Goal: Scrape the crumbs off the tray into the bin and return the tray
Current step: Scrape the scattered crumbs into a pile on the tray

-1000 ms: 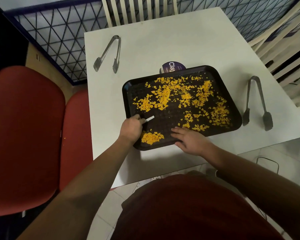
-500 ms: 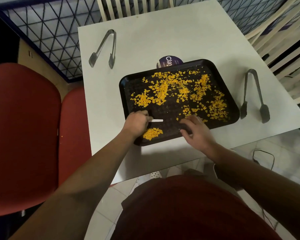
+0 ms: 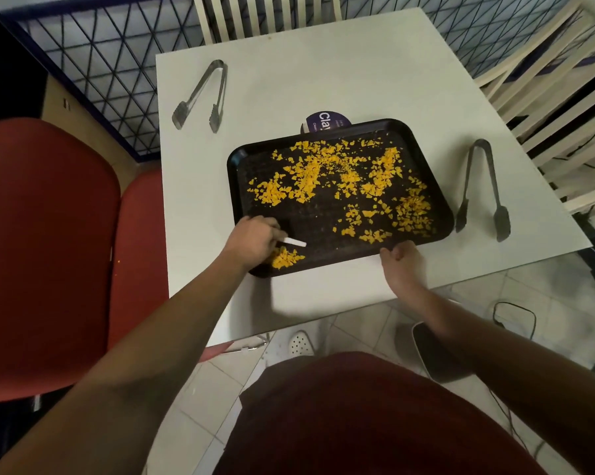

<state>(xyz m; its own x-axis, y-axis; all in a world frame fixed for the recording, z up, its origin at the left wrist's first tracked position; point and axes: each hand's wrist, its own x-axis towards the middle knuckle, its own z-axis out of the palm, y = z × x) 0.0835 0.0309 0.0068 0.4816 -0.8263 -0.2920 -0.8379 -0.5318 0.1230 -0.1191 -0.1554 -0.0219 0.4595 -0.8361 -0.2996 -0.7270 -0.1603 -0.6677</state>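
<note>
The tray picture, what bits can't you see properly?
- Purple disc, head view: the tray covers its near half, cutting the lettering to "Cla".
- White tool: the left hand hides its handle.
- Right hand: fingertips hidden at the tray's near rim.
- Dark container on the floor: the right forearm covers part.

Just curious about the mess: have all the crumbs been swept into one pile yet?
No, the yellow crumbs lie scattered across the tray.
</note>
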